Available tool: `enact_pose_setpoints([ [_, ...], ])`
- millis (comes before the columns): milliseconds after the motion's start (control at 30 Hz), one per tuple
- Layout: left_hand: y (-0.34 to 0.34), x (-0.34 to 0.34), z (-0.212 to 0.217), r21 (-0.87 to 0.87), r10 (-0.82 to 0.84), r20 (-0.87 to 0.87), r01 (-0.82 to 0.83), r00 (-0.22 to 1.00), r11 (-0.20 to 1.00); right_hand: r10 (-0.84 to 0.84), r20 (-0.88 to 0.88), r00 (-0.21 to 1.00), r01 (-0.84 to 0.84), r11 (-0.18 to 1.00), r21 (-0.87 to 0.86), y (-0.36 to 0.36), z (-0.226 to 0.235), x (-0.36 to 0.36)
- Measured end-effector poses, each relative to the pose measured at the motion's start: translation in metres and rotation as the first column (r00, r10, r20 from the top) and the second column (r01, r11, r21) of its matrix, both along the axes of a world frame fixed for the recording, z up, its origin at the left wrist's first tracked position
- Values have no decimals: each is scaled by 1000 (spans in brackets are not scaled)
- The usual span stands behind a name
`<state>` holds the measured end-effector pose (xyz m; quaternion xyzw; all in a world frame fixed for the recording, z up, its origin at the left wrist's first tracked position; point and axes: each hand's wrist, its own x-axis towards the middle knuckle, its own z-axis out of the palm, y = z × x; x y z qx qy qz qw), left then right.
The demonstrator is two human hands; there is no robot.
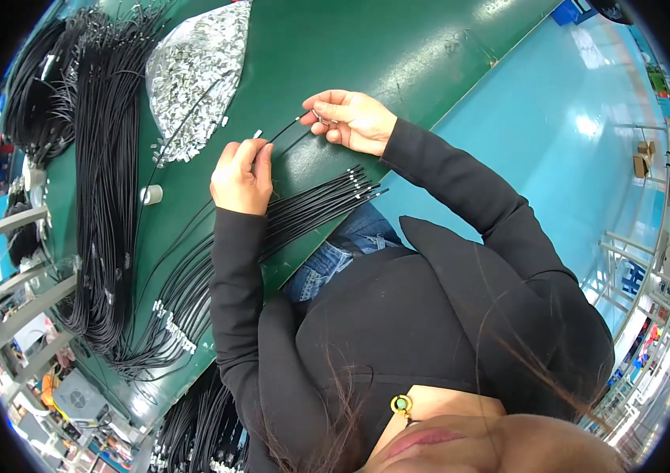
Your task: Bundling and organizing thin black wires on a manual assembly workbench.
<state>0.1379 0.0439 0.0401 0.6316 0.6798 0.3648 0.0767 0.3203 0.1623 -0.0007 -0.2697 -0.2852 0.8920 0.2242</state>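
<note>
A thin black cable [286, 128] stretches between my two hands above the green table. My left hand [242, 175] pinches it between thumb and fingers. At the cable's tip, the thumb and forefinger of my right hand [355, 120] close together, with the other fingers curled. Something small and shiny shows among those right fingers, too small to name. A clear plastic bag [201, 71] full of small white and silver pieces lies beyond my left hand. Below my hands, a fanned row of black cables [311, 206] lies with its tips toward the table's near edge.
On the left, a thick bundle of black cables [106, 165] runs along the green table [351, 47]. A white roll [150, 195] stands beside it. White tags [173, 325] sit on cables at the lower left. Metal rails [24, 268] border that side; blue floor [540, 142] lies to the right.
</note>
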Motion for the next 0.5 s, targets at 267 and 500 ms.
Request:
enact_pose_setpoints([
  [267, -6, 2, 2, 8, -56, -23, 56, 998, 998, -5, 66, 998, -1, 995, 102, -1, 4, 0],
  [500, -8, 3, 1, -20, -58, -91, 56, 994, 998, -7, 128, 992, -16, 984, 176, -4, 10, -6],
])
